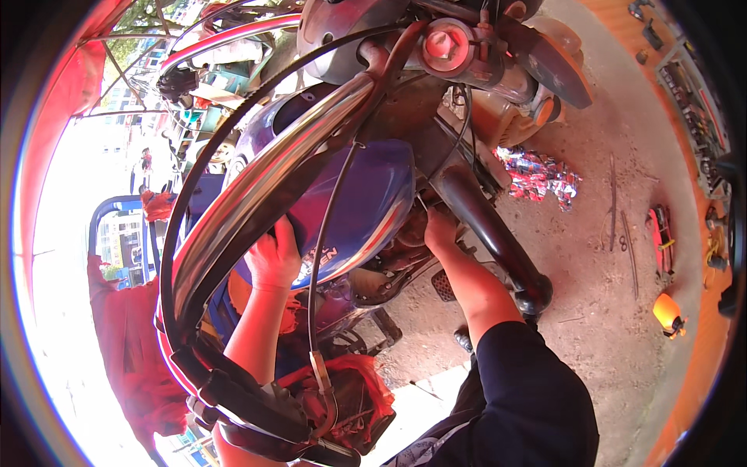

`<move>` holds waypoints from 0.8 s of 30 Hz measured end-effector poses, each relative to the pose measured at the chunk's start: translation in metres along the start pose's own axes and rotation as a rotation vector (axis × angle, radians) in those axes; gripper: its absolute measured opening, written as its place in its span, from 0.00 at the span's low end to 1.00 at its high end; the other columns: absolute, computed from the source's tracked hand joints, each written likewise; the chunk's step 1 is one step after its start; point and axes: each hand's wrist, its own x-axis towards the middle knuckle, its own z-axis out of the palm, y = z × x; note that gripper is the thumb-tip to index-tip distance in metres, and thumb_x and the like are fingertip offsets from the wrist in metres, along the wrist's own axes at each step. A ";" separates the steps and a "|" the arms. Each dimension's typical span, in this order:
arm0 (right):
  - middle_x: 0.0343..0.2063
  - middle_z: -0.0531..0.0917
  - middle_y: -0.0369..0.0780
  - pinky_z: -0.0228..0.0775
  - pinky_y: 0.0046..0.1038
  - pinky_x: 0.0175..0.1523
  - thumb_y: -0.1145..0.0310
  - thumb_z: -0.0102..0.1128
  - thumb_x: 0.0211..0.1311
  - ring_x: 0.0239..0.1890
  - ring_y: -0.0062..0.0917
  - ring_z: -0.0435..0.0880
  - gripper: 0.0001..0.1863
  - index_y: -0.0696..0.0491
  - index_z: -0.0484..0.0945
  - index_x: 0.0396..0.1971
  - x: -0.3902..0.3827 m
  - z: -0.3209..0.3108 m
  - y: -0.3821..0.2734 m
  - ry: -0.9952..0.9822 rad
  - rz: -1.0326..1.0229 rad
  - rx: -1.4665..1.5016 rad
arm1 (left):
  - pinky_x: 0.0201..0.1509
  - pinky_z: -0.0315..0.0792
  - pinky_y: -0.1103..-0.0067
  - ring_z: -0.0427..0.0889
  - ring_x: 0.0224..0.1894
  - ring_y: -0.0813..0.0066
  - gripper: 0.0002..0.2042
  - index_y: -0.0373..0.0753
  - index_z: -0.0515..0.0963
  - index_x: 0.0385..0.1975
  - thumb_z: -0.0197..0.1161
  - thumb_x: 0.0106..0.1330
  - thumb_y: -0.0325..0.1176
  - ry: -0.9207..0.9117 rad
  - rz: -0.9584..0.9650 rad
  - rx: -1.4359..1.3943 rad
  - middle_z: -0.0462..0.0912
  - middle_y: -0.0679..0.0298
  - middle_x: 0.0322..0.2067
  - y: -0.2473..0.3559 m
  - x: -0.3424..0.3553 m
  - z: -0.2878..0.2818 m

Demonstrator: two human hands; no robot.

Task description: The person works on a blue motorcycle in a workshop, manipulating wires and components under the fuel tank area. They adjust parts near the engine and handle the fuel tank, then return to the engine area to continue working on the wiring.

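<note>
A motorcycle's blue fuel tank [358,210] with a red and white stripe fills the middle. My left hand [277,258] rests against the tank's near left side, fingers stretched along it; the chrome handlebar [261,175] partly covers the fingertips. My right hand [441,229] reaches in below the tank's right end, beside the black frame tube [490,226]. Its fingers are bent and mostly hidden among the dark parts there. A thin light-coloured shaft shows just above those fingers; what it belongs to cannot be made out.
Black cables [334,210] loop across the handlebar. Beyond it sits a round red-lit lamp [446,48]. On the floor at right lie a red tool [662,243], an orange-yellow bottle-like thing [668,313] and thin rods [629,253]. A red cloth [140,358] hangs at left.
</note>
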 end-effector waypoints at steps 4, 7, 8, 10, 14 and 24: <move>0.34 0.82 0.48 0.71 0.42 0.47 0.66 0.46 0.61 0.42 0.42 0.81 0.11 0.56 0.73 0.37 0.006 -0.031 -0.021 -0.271 0.004 -0.121 | 0.58 0.61 0.63 0.70 0.52 0.45 0.22 0.32 0.68 0.55 0.50 0.64 0.37 -0.043 -0.074 -0.051 0.72 0.43 0.49 -0.010 -0.008 0.000; 0.35 0.83 0.50 0.75 0.38 0.47 0.67 0.54 0.54 0.44 0.41 0.83 0.12 0.56 0.76 0.37 0.032 -0.072 -0.054 -0.493 -0.041 -0.195 | 0.57 0.61 0.62 0.70 0.52 0.44 0.22 0.32 0.68 0.55 0.50 0.64 0.37 -0.023 -0.048 -0.060 0.72 0.43 0.49 -0.012 -0.008 0.002; 0.35 0.83 0.50 0.76 0.37 0.45 0.67 0.56 0.54 0.44 0.41 0.83 0.12 0.56 0.77 0.36 0.040 -0.078 -0.061 -0.569 -0.076 -0.243 | 0.57 0.61 0.62 0.70 0.52 0.44 0.22 0.32 0.68 0.55 0.50 0.64 0.37 -0.022 -0.056 -0.054 0.72 0.43 0.49 -0.012 -0.008 0.000; 0.34 0.83 0.50 0.77 0.36 0.44 0.67 0.56 0.53 0.42 0.41 0.84 0.10 0.55 0.78 0.34 0.053 -0.073 -0.063 -0.567 -0.090 -0.299 | 0.56 0.62 0.62 0.71 0.51 0.45 0.19 0.33 0.70 0.53 0.50 0.64 0.35 0.010 -0.026 -0.026 0.74 0.45 0.48 -0.007 -0.001 0.001; 0.32 0.83 0.49 0.77 0.35 0.45 0.68 0.56 0.52 0.39 0.40 0.84 0.11 0.56 0.77 0.35 0.006 -0.063 -0.050 -0.246 0.012 -0.103 | 0.58 0.61 0.61 0.69 0.53 0.44 0.21 0.31 0.68 0.55 0.51 0.64 0.34 -0.013 -0.042 -0.014 0.72 0.44 0.50 -0.016 -0.012 0.001; 0.28 0.80 0.54 0.71 0.45 0.38 0.72 0.46 0.58 0.34 0.50 0.80 0.09 0.58 0.69 0.38 -0.040 -0.023 -0.037 -0.041 0.031 0.387 | 0.61 0.61 0.67 0.70 0.55 0.51 0.21 0.33 0.67 0.55 0.48 0.62 0.32 -0.070 -0.122 0.018 0.71 0.47 0.51 -0.006 -0.005 -0.001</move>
